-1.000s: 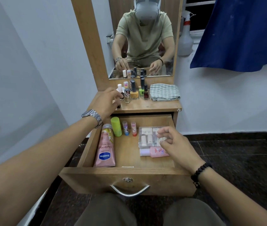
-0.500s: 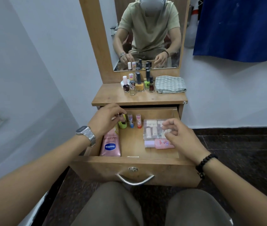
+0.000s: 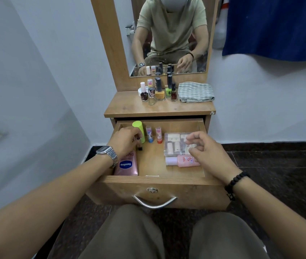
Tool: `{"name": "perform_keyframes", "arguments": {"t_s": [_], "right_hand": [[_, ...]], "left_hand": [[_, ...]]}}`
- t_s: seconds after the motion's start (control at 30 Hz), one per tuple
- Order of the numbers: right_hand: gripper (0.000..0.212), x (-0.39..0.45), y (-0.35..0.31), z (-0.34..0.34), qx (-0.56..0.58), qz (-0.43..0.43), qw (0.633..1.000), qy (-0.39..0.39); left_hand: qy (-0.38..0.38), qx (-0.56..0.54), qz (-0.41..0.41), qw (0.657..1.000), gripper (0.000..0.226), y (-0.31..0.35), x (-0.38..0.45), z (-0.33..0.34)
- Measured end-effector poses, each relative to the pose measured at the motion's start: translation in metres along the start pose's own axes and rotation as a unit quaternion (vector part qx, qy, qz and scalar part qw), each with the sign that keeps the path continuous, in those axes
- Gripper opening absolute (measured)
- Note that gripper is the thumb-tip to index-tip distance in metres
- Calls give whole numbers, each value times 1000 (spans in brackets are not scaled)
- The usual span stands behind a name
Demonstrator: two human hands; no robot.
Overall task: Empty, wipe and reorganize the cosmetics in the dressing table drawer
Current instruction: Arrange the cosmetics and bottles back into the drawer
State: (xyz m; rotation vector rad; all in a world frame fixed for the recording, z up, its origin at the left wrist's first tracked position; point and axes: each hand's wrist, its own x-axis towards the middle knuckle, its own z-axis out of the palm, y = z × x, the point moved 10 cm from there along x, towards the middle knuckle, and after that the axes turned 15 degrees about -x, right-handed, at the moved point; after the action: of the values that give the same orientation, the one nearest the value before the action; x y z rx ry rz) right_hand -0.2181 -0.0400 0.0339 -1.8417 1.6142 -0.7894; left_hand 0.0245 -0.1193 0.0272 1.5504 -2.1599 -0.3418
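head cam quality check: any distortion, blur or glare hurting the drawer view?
Head view: wide-angle bending curves the wall edges and the drawer front; light is soft and even, no hard glare; the right hand fingers look slightly smeared; the left hand hides most of the small dark bottle it pinches.

Both forearms are extended forward from the bottom corners. The left hand (image 3: 125,140) is turned palm down, its fingers (image 3: 136,136) curled and pinched around a small dark bottle (image 3: 139,145). The right hand (image 3: 207,149) is held raised, fingers loosely curled, nothing gripped.
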Motion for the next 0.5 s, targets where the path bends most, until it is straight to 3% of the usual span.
{"name": "perform_keyframes", "arguments": {"t_s": [0.3,0.5], "right_hand": [[26,-1,0,1,8,-3,1000,-3],[28,-2,1,1,13,-3,1000,-7]], "left_hand": [[-4,22,10,1000,15,2,0,2],[5,124,57,991,27,25,0,-22]]}}
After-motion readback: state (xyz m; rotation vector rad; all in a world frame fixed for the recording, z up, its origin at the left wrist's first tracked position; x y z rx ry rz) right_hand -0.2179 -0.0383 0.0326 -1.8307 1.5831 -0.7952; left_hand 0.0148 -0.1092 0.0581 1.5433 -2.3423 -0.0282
